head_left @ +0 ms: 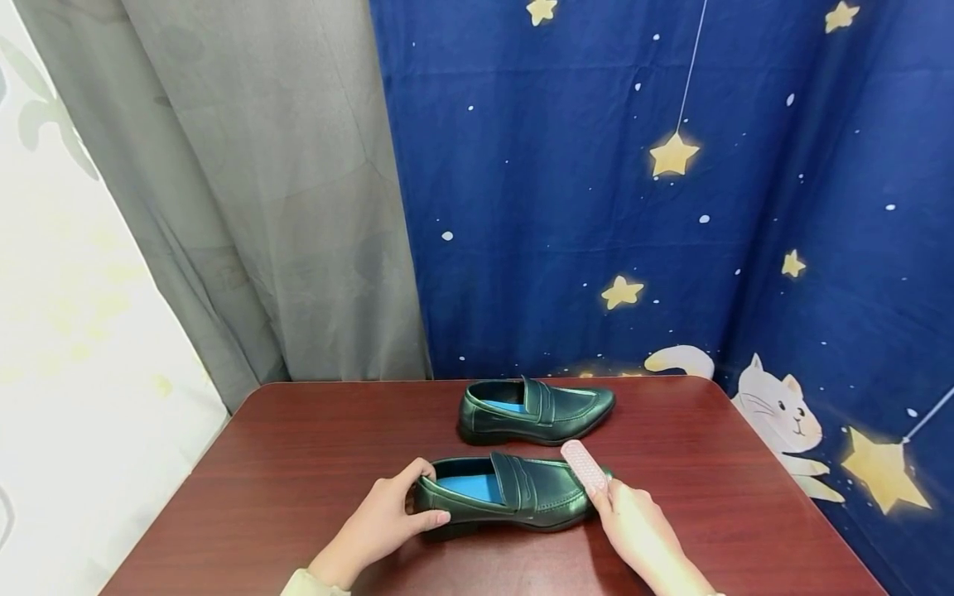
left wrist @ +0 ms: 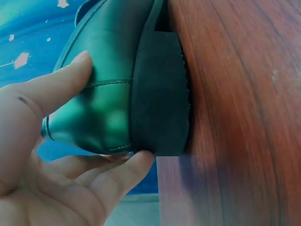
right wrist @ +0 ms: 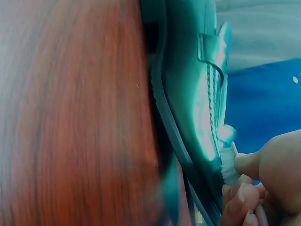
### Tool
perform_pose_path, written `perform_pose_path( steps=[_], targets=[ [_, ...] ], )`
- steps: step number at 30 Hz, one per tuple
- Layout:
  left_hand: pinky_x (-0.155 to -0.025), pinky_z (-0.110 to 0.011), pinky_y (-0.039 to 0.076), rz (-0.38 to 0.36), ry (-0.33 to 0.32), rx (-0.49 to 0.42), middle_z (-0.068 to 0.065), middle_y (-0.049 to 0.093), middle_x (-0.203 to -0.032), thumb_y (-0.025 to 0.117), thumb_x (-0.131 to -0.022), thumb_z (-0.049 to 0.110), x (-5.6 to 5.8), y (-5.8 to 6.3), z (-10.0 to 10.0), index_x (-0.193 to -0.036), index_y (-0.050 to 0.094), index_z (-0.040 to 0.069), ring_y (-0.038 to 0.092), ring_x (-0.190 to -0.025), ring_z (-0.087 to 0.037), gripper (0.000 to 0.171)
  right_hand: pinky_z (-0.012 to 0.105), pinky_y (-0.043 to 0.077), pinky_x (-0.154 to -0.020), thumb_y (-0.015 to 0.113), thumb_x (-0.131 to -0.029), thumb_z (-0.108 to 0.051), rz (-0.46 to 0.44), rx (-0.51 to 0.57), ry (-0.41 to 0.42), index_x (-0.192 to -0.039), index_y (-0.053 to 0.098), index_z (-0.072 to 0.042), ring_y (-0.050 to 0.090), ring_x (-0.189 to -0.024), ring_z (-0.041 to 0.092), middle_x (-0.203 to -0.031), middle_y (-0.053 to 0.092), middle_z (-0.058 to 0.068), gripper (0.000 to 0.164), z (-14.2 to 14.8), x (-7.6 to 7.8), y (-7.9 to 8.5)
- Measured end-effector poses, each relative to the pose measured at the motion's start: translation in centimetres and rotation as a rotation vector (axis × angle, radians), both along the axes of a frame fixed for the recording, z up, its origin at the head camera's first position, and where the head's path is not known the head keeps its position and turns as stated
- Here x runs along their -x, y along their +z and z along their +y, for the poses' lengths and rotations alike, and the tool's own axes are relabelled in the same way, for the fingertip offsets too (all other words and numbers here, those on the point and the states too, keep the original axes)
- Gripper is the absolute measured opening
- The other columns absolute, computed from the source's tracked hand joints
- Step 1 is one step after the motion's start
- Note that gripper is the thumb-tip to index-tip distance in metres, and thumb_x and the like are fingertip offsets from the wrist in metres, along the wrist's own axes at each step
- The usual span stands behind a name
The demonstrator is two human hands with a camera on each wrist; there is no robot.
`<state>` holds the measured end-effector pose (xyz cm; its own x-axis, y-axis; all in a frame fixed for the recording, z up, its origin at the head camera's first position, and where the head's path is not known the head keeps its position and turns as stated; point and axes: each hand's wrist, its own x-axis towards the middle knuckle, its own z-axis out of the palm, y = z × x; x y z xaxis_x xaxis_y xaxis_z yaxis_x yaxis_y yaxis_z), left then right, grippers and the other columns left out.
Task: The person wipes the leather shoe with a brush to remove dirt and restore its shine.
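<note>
A dark green loafer [head_left: 551, 497] with a blue insole stands on the table near the front, its toe toward the right. My left hand [head_left: 387, 509] grips its heel, the thumb on the near side and fingers round the back; the left wrist view shows the thumb on the green leather above the black heel block [left wrist: 160, 94]. My right hand [head_left: 637, 530] holds a pink brush [head_left: 584, 465] over the toe. In the right wrist view its pale bristles [right wrist: 229, 167] touch the upper near the toe, and the brush's far end is partly hidden by fingers.
A matching green loafer [head_left: 540, 414] stands behind the first, toe also to the right. Both are on a reddish-brown wooden table [head_left: 313, 463]. Behind the table's back edge hang a grey curtain [head_left: 298, 207] and a blue star-patterned curtain [head_left: 537, 207].
</note>
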<state>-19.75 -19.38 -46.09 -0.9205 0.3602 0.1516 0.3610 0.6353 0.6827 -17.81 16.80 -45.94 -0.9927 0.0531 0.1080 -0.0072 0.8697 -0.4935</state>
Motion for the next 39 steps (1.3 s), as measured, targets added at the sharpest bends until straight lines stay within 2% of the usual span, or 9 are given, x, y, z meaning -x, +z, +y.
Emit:
perform_pose_path(
  steps=[6, 10, 13, 14, 20, 24, 29, 33, 39],
  targets=[
    [-0.062, -0.022, 0.04, -0.038, 0.014, -0.026, 0.009, 0.058, -0.077, 0.063, -0.095, 0.054, -0.1, 0.2, 0.0, -0.116, 0.056, 0.03, 0.051, -0.069, -0.004, 0.032, 0.046, 0.044, -0.055, 0.063, -0.098, -0.027, 0.024, 0.0, 0.027, -0.086, 0.064, -0.012, 0.067, -0.069, 0.03, -0.076, 0.068, 0.01, 0.019, -1.5, 0.0, -0.1],
    [-0.082, -0.03, 0.053, -0.063, 0.066, -0.073, 0.0, 0.071, -0.11, 0.056, -0.101, 0.05, -0.3, 0.1, 0.2, -0.129, 0.05, 0.035, 0.068, -0.1, -0.013, 0.032, 0.044, 0.043, -0.054, 0.063, -0.098, -0.028, 0.022, 0.002, 0.045, -0.082, 0.064, -0.013, 0.066, -0.067, 0.028, -0.075, 0.068, 0.009, 0.022, -2.5, 0.1, -0.1],
    [-0.099, -0.044, 0.053, -0.086, 0.121, -0.108, -0.008, 0.067, -0.131, 0.05, -0.104, 0.049, -0.2, 0.2, 0.3, -0.134, 0.045, 0.037, 0.063, -0.125, -0.023, 0.034, 0.045, 0.044, -0.055, 0.063, -0.099, -0.029, 0.018, 0.015, 0.069, -0.086, 0.066, -0.014, 0.068, -0.071, 0.028, -0.081, 0.071, 0.009, 0.02, -3.3, 0.3, 0.0],
    [-0.1, -0.046, 0.052, -0.091, 0.144, -0.109, -0.007, 0.067, -0.131, 0.049, -0.104, 0.05, -0.1, 0.3, 0.4, -0.135, 0.045, 0.036, 0.063, -0.126, -0.023, 0.033, 0.045, 0.045, -0.056, 0.063, -0.099, -0.03, 0.024, 0.018, 0.077, -0.087, 0.067, -0.015, 0.069, -0.074, 0.029, -0.084, 0.072, 0.009, 0.019, -3.5, 0.3, 0.1],
    [-0.075, -0.041, 0.053, -0.093, 0.301, 0.066, 0.003, 0.072, -0.105, 0.04, -0.1, 0.067, 0.3, 1.3, 1.0, -0.131, 0.053, 0.033, 0.067, -0.088, -0.015, 0.048, 0.038, 0.042, -0.056, 0.06, -0.101, -0.03, 0.029, 0.041, 0.125, -0.082, 0.063, -0.016, 0.061, -0.066, 0.018, -0.072, 0.065, 0.002, 0.024, -4.9, 0.6, 0.7],
    [-0.068, -0.041, 0.05, -0.143, 0.32, 0.135, 0.004, 0.073, -0.101, 0.037, -0.095, 0.077, 0.7, 1.7, 1.3, -0.128, 0.057, 0.034, 0.067, -0.083, -0.015, 0.057, 0.033, 0.038, -0.056, 0.057, -0.103, -0.031, 0.008, 0.04, 0.138, -0.077, 0.059, -0.014, 0.046, -0.06, 0.014, -0.064, 0.051, -0.001, 0.03, -5.4, 0.9, 1.2],
    [-0.054, -0.036, 0.053, -0.318, 0.194, -0.021, -0.01, 0.07, -0.088, 0.042, -0.099, 0.068, 1.3, 1.3, 1.4, -0.133, 0.055, 0.024, 0.065, -0.055, -0.022, 0.057, 0.033, 0.037, -0.056, 0.056, -0.103, -0.035, -0.02, 0.022, 0.119, -0.075, 0.058, -0.016, 0.044, -0.06, 0.015, -0.062, 0.048, -0.002, 0.034, -5.6, 1.2, 1.4],
    [-0.048, -0.04, 0.057, -0.447, 0.136, -0.193, -0.017, 0.07, -0.098, 0.046, -0.102, 0.047, 1.5, 0.8, 1.3, -0.135, 0.055, 0.015, 0.068, -0.05, -0.026, 0.047, 0.037, 0.039, -0.055, 0.057, -0.102, -0.036, -0.033, 0.004, 0.108, -0.078, 0.06, -0.016, 0.051, -0.063, 0.016, -0.066, 0.055, 0.0, 0.032, -5.2, 1.2, 1.4],
    [-0.048, -0.043, 0.059, -0.472, 0.15, -0.279, -0.016, 0.069, -0.096, 0.043, -0.098, 0.031, 1.3, 0.9, 1.6, -0.128, 0.06, 0.007, 0.067, -0.047, -0.027, 0.042, 0.043, 0.042, -0.055, 0.059, -0.101, -0.04, -0.031, -0.034, 0.073, -0.083, 0.063, -0.016, 0.062, -0.068, 0.022, -0.074, 0.064, 0.004, 0.03, -3.7, 1.1, 1.3]
  ],
)
